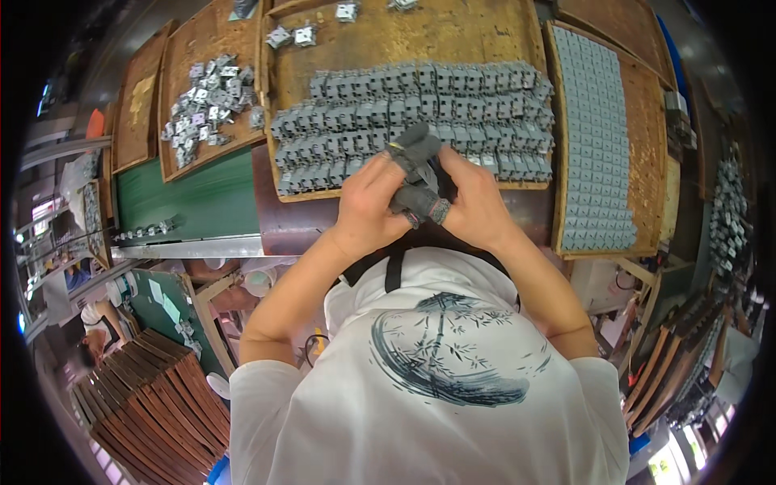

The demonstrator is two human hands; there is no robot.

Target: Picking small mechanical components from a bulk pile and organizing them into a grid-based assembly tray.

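Note:
My left hand (370, 202) and my right hand (480, 207) meet in front of my chest, over the near edge of the middle tray. Both are closed, with fingers bent toward each other. Dark grey knitted finger covers (423, 204) sit on several of the fingers and thumbs. Whatever lies between the fingertips is small and mostly hidden; I cannot make it out. Just beyond the hands, rows of small grey metal parts (493, 111) stand tightly packed in the wooden tray (453, 36). A few loose parts (305, 35) rest at its far left corner.
On the left, another wooden tray (182, 89) holds a loose heap of similar parts (212, 95) beside a green work surface (194, 198). A right-hand tray (647, 162) carries flat grey parts in neat rows (596, 137). Stacked brown boards (153, 396) stand at the lower left.

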